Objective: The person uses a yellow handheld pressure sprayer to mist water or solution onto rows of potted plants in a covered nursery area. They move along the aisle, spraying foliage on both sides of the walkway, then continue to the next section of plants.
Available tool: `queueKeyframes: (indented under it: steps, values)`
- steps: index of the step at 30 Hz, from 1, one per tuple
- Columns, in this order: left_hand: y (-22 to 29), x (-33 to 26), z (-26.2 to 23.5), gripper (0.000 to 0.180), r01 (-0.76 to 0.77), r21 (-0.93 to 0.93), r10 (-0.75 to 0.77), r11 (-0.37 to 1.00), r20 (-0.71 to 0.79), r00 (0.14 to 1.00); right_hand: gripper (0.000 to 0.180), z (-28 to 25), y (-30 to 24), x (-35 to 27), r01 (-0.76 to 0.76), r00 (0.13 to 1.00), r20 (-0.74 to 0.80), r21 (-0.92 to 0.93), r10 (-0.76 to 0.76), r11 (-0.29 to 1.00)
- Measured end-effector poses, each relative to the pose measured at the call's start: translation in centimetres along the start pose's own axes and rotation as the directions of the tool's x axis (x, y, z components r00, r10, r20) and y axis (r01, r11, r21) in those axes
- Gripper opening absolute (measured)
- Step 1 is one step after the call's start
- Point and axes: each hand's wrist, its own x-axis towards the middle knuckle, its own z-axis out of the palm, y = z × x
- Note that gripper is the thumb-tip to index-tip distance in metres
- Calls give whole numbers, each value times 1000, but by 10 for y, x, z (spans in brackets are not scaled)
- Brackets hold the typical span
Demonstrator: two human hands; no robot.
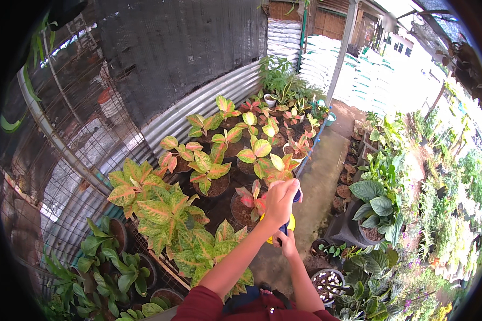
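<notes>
My left hand (281, 199) is closed around the dark top of a yellow spray bottle (289, 223), held out in front of me over a small potted plant with red-green leaves (250, 199). My right hand (287, 244) grips the same bottle from below, under the yellow body. Most of the bottle is hidden by both hands. Both forearms come up from the lower edge in dark red sleeves.
Rows of potted plants with pink, red and green leaves (209, 171) stand on a raised bed along a corrugated metal wall (198, 104). A concrete path (321, 182) runs to the right. Dark pots and green plants (377, 206) line the path's right side. White sacks (321, 61) are stacked at the back.
</notes>
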Motion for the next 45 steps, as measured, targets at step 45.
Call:
queueKeyframes:
  steps: [45]
  values:
    - [-83,-60,47,26,205,-600,-273,773,-23,962,28,-41,60,-63,-159,974,-172,-71,145,985]
